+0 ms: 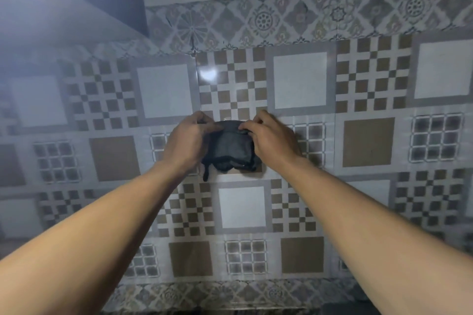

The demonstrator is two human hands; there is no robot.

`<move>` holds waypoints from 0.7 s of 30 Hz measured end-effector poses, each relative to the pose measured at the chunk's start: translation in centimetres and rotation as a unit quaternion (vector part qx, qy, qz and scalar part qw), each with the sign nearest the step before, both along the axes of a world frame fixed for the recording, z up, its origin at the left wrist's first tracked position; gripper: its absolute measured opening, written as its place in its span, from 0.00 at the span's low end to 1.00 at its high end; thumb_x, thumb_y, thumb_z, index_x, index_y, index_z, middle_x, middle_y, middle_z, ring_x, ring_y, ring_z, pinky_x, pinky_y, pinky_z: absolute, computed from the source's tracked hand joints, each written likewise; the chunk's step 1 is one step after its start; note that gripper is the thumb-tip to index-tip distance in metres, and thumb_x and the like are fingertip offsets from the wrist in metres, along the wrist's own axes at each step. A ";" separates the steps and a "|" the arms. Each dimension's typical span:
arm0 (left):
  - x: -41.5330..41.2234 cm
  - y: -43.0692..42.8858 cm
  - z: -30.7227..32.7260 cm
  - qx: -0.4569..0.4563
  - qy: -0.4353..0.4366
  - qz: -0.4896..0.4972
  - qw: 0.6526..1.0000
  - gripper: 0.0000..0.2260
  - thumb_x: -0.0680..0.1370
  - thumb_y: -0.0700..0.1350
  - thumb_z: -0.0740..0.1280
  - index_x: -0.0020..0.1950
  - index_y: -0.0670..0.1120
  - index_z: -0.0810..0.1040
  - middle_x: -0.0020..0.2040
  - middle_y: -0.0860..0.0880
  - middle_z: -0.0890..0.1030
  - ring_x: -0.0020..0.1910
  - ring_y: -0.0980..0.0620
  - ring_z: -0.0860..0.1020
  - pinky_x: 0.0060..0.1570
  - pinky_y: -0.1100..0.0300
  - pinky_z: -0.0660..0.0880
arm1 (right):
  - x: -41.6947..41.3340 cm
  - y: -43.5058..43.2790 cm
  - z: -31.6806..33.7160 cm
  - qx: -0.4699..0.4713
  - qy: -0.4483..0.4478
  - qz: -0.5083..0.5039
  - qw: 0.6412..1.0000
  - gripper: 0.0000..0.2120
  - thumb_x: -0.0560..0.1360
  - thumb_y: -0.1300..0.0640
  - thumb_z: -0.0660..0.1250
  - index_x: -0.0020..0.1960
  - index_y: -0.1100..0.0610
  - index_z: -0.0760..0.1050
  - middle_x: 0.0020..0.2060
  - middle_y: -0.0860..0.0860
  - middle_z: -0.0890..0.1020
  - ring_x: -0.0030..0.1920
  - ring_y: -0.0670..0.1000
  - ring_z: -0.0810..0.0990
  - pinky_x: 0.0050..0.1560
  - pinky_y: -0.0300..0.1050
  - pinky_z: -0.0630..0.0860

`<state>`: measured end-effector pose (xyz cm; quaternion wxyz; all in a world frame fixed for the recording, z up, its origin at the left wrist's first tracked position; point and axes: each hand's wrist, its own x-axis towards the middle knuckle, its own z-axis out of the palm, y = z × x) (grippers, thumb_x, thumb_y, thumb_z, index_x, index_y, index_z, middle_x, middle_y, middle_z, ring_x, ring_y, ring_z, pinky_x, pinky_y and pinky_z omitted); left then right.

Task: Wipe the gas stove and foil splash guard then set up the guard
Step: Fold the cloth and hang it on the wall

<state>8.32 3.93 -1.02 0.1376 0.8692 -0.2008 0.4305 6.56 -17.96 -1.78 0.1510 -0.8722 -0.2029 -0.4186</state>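
A dark grey cloth is held up in front of the tiled wall, bunched, with a loose strand hanging at its lower left. My left hand grips its left side. My right hand pinches its upper right edge. Both arms reach forward from the bottom corners. Neither the gas stove nor the foil splash guard is in view.
A patterned tile wall in brown, grey and white squares fills the view. A floral tile band runs above it and another along the bottom. A bright light glares at the top left corner. A dark counter edge shows at the very bottom.
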 end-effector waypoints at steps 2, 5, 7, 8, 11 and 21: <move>-1.5 -0.6 -0.2 0.020 0.000 -0.057 0.998 0.10 0.70 0.49 0.77 0.50 0.53 0.87 0.49 0.48 0.82 0.51 0.40 0.80 0.51 0.46 0.80 | 0.1 -0.2 -0.5 -0.002 0.007 0.009 1.000 0.19 0.74 0.65 0.69 0.63 0.51 0.78 0.52 0.51 0.74 0.50 0.55 0.75 0.44 0.55 0.79; -2.3 -0.7 -0.5 0.001 0.029 -0.062 0.998 0.16 0.75 0.36 0.72 0.61 0.48 0.84 0.54 0.48 0.83 0.53 0.46 0.80 0.52 0.52 0.80 | -0.4 -0.1 -0.4 -0.007 0.032 0.008 0.999 0.22 0.74 0.66 0.65 0.66 0.51 0.77 0.54 0.51 0.75 0.54 0.54 0.74 0.54 0.56 0.77; -2.8 -1.0 -0.3 -0.029 0.083 -0.072 0.994 0.18 0.74 0.33 0.71 0.61 0.48 0.84 0.56 0.48 0.84 0.56 0.46 0.80 0.56 0.52 0.78 | -1.1 -0.2 -0.2 -0.002 0.061 0.022 0.998 0.23 0.75 0.65 0.61 0.67 0.52 0.76 0.56 0.51 0.75 0.57 0.53 0.74 0.58 0.54 0.76; -2.8 -1.1 -0.4 -0.048 0.103 -0.073 0.991 0.19 0.72 0.32 0.70 0.61 0.47 0.84 0.57 0.47 0.83 0.57 0.47 0.80 0.58 0.54 0.78 | -1.4 -0.3 -0.1 0.002 0.079 0.028 0.997 0.23 0.75 0.64 0.60 0.68 0.52 0.75 0.57 0.51 0.75 0.58 0.53 0.74 0.59 0.54 0.75; -3.8 -1.6 0.1 -0.090 0.128 -0.071 0.985 0.20 0.69 0.32 0.66 0.57 0.47 0.85 0.56 0.48 0.83 0.56 0.49 0.80 0.56 0.56 0.77 | -2.1 -0.3 0.2 0.010 0.117 0.032 0.993 0.25 0.75 0.62 0.57 0.70 0.51 0.73 0.61 0.51 0.75 0.61 0.54 0.74 0.62 0.53 0.74; -5.1 -2.1 0.8 -0.090 0.137 -0.045 0.985 0.15 0.70 0.43 0.68 0.57 0.51 0.78 0.56 0.49 0.82 0.54 0.48 0.78 0.52 0.54 0.76 | -4.3 0.0 1.5 0.007 0.137 0.019 0.990 0.25 0.75 0.56 0.59 0.73 0.52 0.69 0.67 0.53 0.73 0.63 0.55 0.74 0.63 0.54 0.74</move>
